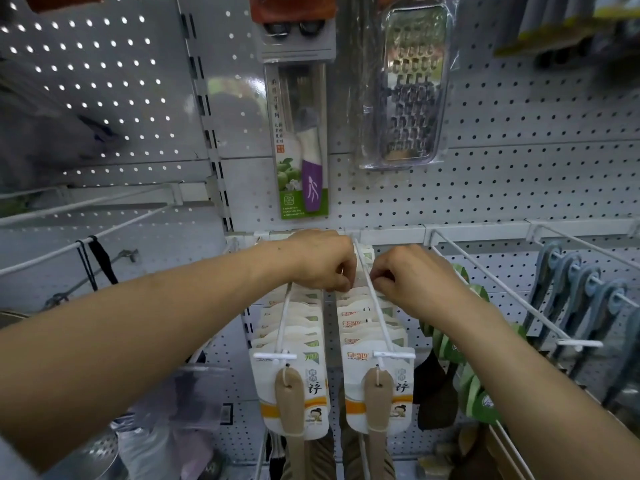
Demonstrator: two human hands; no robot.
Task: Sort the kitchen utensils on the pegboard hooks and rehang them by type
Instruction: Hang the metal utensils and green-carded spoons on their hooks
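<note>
Far left, a bare white hook (69, 245) carries a black loop near its middle. Next come two long hooks packed with carded wooden utensils: the left row (289, 344) and the right row (375, 341), each card white with an orange band and a tan wooden handle hanging at the front. The left hand (320, 261) reaches in over the back of the left row, fingers curled down tight, their tips pinching the top edge of a card near the rear of the right row, just beside the right hook's wire (372, 299). The right hand (410, 275) meets it from the other side of that wire, fingers likewise curled and pinching the card tops there; whether both hold the same card I cannot tell. Above the hands a packaged knife (302, 147) with a purple handle hangs on the pegboard (519, 126), and right of it a metal grater (407, 88) in clear wrap. Further right hang green-labelled dark spatulas (446, 386), then grey-handled tools (575, 292)
</note>
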